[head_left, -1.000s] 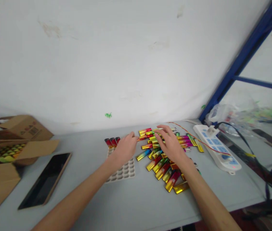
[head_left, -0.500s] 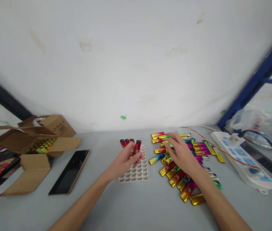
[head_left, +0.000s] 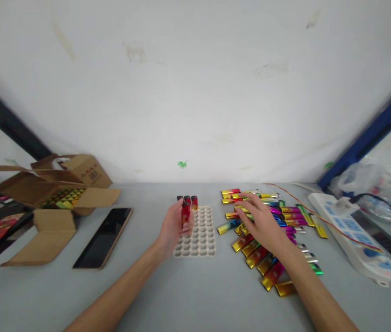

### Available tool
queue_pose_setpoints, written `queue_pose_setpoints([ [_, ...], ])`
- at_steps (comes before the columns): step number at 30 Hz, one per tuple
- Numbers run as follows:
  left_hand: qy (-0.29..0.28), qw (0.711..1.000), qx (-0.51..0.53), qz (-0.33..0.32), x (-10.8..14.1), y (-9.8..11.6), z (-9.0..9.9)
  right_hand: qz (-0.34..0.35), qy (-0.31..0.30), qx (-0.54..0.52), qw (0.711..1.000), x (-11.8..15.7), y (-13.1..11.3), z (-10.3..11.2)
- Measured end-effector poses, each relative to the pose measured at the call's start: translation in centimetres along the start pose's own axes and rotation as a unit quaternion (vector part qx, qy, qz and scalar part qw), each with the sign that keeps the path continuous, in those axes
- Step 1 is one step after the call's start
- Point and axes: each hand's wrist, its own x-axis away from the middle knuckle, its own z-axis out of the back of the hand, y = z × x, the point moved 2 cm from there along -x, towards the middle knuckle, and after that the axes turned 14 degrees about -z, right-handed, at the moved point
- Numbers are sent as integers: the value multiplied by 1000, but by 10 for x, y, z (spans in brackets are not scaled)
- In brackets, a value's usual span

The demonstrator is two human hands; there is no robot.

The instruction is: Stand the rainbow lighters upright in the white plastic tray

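Note:
My left hand [head_left: 173,228] is closed round a red lighter [head_left: 185,213] with a dark top, held upright over the left side of a white tray [head_left: 195,252] full of round holes. Several red lighters [head_left: 194,202] stand in the tray's far row, partly behind that hand. Over to the right, my right hand [head_left: 264,226] hovers at a pile of shiny lighters [head_left: 255,256] in gold, red, purple, blue and green. Its fingers are apart and curve down to the pile. I see nothing held in them, though the palm side is hidden.
An open cardboard box [head_left: 91,173] holding yellow and black lighters [head_left: 64,198] stands on the left, beside a phone [head_left: 103,237]. At right lie a white power strip [head_left: 354,240], an orange wire [head_left: 323,218] and plastic bags [head_left: 364,180]. A white wall [head_left: 195,92] rises behind.
My left hand with the red lighter has moved left and slightly down over the tray, uncovering more holes. My right hand stays at the pile. The whole view has shifted slightly.

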Motion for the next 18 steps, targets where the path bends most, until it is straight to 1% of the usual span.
queue_pose_setpoints([
  [3, 16, 1000, -16, 17, -1, -1, 3, -1, -1, -2, 1000, 0, 0, 0],
  [7, 47, 998, -52, 4, -3, -5, 6, 7, -3, 0, 1000, 1, 0, 1],
  [10, 60, 996, -65, 1, -2, -7, 6, 11, -3, 4, 1000, 1, 1, 1],
  [14, 56, 996, -70, 2, -1, -6, 5, 8, -7, -1, 1000, 1, -1, 3],
  [18, 32, 997, -67, 10, -2, -4, 4, 6, -3, -6, 1000, 0, -2, 4],
])
